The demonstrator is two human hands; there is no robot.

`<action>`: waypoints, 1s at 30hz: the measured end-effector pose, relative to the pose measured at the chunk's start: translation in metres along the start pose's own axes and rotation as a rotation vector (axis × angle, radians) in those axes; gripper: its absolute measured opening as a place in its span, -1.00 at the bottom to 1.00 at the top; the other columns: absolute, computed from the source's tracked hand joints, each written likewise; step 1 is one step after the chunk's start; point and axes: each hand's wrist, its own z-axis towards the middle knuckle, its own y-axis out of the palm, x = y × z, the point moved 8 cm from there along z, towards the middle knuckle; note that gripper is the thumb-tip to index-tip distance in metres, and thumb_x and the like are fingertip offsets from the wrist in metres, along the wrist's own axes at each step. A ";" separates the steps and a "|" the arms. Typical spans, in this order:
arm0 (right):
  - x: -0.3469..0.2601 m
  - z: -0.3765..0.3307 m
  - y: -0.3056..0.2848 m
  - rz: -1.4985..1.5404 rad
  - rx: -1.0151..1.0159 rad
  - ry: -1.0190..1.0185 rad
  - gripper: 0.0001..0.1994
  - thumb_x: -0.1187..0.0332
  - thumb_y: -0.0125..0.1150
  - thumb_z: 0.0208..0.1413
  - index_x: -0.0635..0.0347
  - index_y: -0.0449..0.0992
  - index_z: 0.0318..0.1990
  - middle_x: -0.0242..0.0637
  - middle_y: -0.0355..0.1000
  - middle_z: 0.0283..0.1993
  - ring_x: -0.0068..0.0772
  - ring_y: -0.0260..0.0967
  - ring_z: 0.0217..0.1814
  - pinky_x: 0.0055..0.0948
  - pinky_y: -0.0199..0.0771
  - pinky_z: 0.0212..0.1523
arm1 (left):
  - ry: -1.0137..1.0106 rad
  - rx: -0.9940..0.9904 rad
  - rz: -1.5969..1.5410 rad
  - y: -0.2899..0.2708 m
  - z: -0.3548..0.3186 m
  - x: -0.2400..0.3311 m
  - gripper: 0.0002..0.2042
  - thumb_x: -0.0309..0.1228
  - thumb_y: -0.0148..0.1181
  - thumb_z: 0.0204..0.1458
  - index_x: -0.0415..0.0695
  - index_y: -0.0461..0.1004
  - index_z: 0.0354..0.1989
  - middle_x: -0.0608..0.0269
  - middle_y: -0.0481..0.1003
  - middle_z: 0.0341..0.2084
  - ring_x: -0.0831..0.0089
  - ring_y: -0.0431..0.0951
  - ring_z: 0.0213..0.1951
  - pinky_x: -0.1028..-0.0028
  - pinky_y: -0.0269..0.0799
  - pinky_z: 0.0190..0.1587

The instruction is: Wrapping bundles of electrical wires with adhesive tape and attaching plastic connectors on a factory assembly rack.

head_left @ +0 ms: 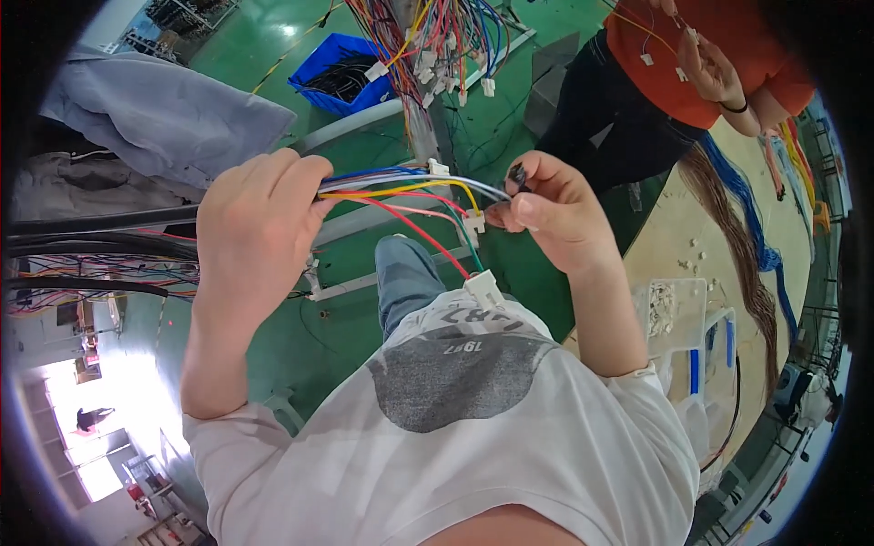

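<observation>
My left hand (262,209) is closed around a bundle of coloured wires (391,188), with blue, white, yellow, pink and red ones fanning out to the right of it. White connectors end several of the wires: a larger connector (484,289) hangs lowest on red and green wires, a smaller connector (473,222) sits beside my right fingers, and another connector (439,167) lies above. My right hand (566,211) pinches a small black connector (519,176) where pale wires reach it. Its far side is hidden by the fingers.
Behind hang many wires with white connectors (446,64) on a metal frame. A blue crate (341,73) of black parts stands on the green floor. At right are a wooden table (669,241), a clear box (678,314) and another person's hand (715,73).
</observation>
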 end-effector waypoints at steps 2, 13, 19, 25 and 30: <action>-0.004 0.000 0.001 0.055 -0.015 -0.011 -0.78 0.45 0.23 -0.17 0.21 0.31 -0.37 -0.43 0.28 -0.51 -0.58 0.25 -0.50 -0.52 0.30 -0.36 | -0.007 -0.027 -0.005 0.001 -0.001 0.000 -0.74 -0.46 0.21 -0.40 -0.14 0.33 -0.46 0.27 0.29 -0.60 0.31 0.34 -0.51 0.39 0.21 -0.50; -0.058 -0.007 0.043 -0.572 -0.082 -0.376 -0.81 0.55 0.21 -0.16 0.28 0.34 -0.37 -0.44 0.32 -0.43 -0.70 0.24 -0.43 -0.71 0.23 -0.42 | -0.195 -0.188 -0.960 0.040 0.009 0.036 -0.80 -0.50 0.12 -0.13 -0.24 0.40 -0.29 0.18 0.44 -0.51 0.45 0.47 -0.48 0.58 0.34 -0.45; -0.061 -0.013 0.032 -0.233 0.026 -0.261 -0.85 0.45 0.12 -0.04 0.32 0.33 -0.34 -0.36 0.34 -0.44 -0.69 0.24 -0.44 -0.69 0.23 -0.42 | -0.545 -0.140 -1.405 0.045 0.004 0.031 -0.87 -0.52 0.04 -0.04 -0.31 0.43 -0.36 0.31 0.44 -0.55 0.75 0.29 -0.61 0.75 0.18 -0.61; -0.068 -0.016 0.047 -0.514 0.052 -0.320 -0.73 0.24 0.05 0.02 0.33 0.31 -0.33 -0.33 0.29 -0.40 -0.62 0.26 -0.49 -0.68 0.26 -0.49 | -0.582 -0.058 -1.446 0.045 0.001 0.034 -0.89 -0.55 0.05 -0.06 -0.32 0.43 -0.36 0.32 0.42 -0.57 0.75 0.29 -0.59 0.76 0.18 -0.57; -0.072 -0.015 0.048 -0.581 0.129 -0.268 -0.83 0.39 0.17 -0.07 0.32 0.37 -0.45 -0.42 0.29 -0.54 -0.72 0.18 -0.53 -0.67 0.17 -0.54 | -0.419 0.013 -1.239 0.032 0.008 0.035 -0.91 -0.58 0.06 -0.08 -0.33 0.43 -0.40 0.32 0.38 -0.61 0.74 0.27 -0.60 0.72 0.12 -0.60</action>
